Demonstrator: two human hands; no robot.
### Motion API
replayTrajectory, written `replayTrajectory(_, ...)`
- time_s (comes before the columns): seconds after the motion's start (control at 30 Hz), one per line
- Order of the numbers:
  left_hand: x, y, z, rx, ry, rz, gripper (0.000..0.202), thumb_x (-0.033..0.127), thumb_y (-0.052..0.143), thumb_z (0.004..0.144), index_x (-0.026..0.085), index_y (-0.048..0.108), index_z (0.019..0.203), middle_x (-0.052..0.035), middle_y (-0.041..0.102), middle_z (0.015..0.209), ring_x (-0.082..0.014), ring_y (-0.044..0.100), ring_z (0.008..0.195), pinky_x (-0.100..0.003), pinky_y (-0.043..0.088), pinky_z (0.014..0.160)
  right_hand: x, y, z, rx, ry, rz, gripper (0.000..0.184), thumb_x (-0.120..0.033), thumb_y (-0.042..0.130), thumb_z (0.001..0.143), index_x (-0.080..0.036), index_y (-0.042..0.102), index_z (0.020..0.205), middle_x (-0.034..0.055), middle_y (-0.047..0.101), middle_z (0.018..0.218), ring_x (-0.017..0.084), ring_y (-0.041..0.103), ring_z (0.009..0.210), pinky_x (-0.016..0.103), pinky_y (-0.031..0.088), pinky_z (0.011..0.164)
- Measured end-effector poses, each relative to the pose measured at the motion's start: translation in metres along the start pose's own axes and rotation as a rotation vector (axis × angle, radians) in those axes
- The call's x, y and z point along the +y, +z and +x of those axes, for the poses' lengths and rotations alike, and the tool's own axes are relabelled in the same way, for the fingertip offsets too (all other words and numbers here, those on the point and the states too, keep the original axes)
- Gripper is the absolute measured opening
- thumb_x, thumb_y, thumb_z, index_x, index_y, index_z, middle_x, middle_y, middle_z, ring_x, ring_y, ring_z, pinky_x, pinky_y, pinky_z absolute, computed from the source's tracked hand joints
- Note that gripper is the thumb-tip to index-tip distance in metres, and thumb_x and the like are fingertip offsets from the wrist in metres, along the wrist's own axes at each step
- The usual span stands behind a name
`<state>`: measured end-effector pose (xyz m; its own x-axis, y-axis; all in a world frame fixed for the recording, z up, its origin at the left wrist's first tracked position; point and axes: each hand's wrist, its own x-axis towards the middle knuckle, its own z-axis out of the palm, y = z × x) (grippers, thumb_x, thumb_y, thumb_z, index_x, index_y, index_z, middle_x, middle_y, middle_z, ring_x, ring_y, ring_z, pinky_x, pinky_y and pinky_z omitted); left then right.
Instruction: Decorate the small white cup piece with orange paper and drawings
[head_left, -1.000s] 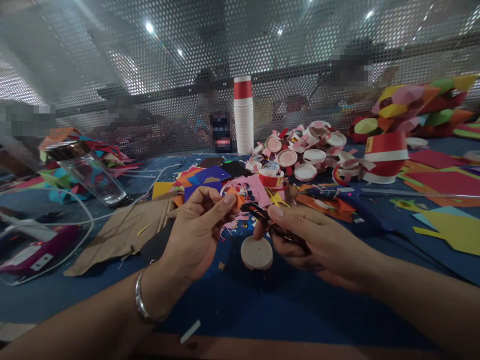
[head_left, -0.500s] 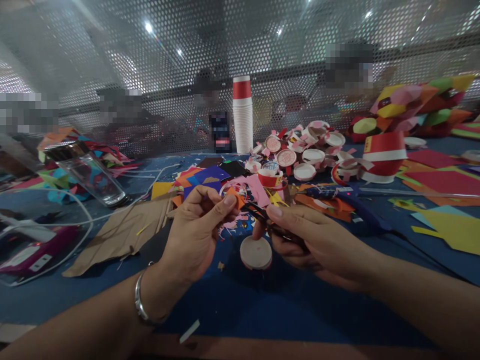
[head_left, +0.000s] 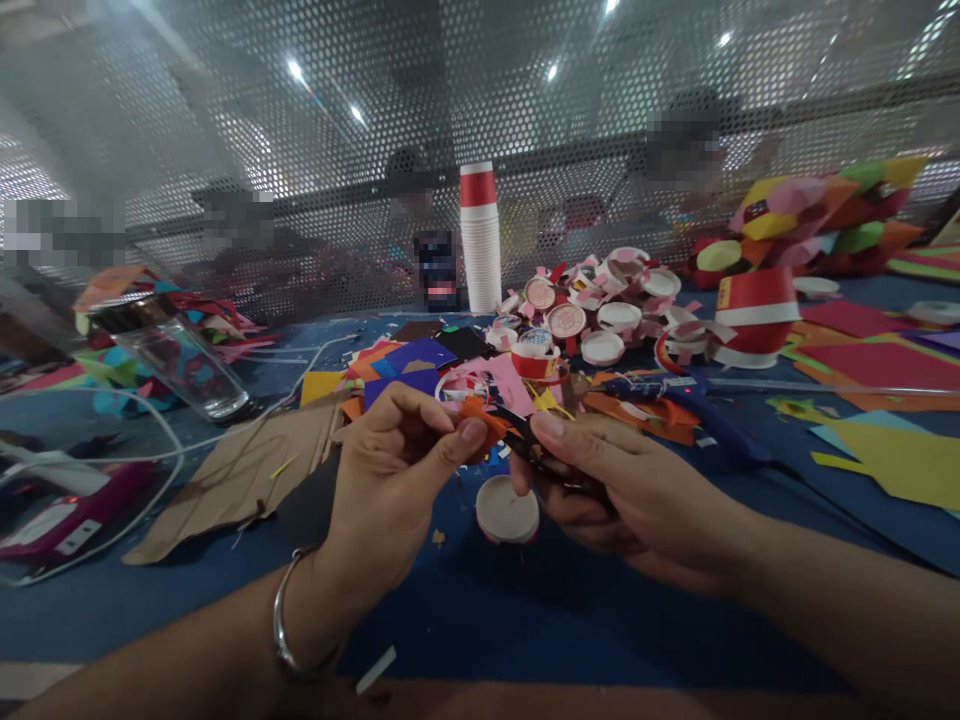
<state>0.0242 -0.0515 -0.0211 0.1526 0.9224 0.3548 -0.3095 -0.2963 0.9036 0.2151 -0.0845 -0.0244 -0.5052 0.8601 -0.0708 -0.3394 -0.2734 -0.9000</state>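
Note:
Between thumb and fingers, my left hand (head_left: 397,480) pinches a small piece of orange paper (head_left: 487,418). My right hand (head_left: 607,470) is wrapped round a pair of dark scissors (head_left: 517,435), whose blades point left and meet the orange paper. Fingers cover most of the scissor handles. Below the two hands a round cut cup base (head_left: 508,508) lies on the blue table (head_left: 480,620), its pale disc facing up. Paper snippets (head_left: 491,460) are scattered just behind the hands.
A stack of paper cups (head_left: 480,240) stands at the back, beside a heap of cut cup bases (head_left: 600,305). At right lie a blue glue gun (head_left: 712,420) and coloured paper (head_left: 892,450). Cardboard (head_left: 240,470), a glass bottle (head_left: 180,350) and a white cable (head_left: 176,440) are at left.
The orange paper has turned in my left fingers and now sits against the scissor blades. My left thumb has shifted slightly right. The whole view has moved a little.

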Motion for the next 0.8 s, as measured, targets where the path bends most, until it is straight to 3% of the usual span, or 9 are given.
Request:
replayTrajectory(0.5,0.0019,-0.0029,-0.0037,-0.044,0.044,0.119,0.023,0.020,0.086,0.083,0.023,0.064,0.080,0.0057,0.070,0.075,-0.0074,0.067,0.071,-0.016,0.059,0.069,-0.0029,0.0068,0.0010,0.000,0.015,0.014,0.047,-0.057,0.065,0.096,-0.016,0.056,0.073,-0.0111,0.029,0.057,0.003,0.011,0.046,0.015,0.006,0.038)
replayTrajectory(0.8,0.0043,-0.0014,-0.0085,-0.067,0.120,0.275,0.023,0.022,0.085,0.083,0.023,0.063,0.078,0.0022,0.069,0.078,-0.0126,0.067,0.069,-0.025,0.059,0.067,-0.0025,0.0077,-0.0028,-0.016,0.004,0.006,0.050,-0.060,0.066,0.094,-0.016,0.056,0.072,-0.0114,0.028,0.056,0.002,0.011,0.046,0.017,0.006,0.039)
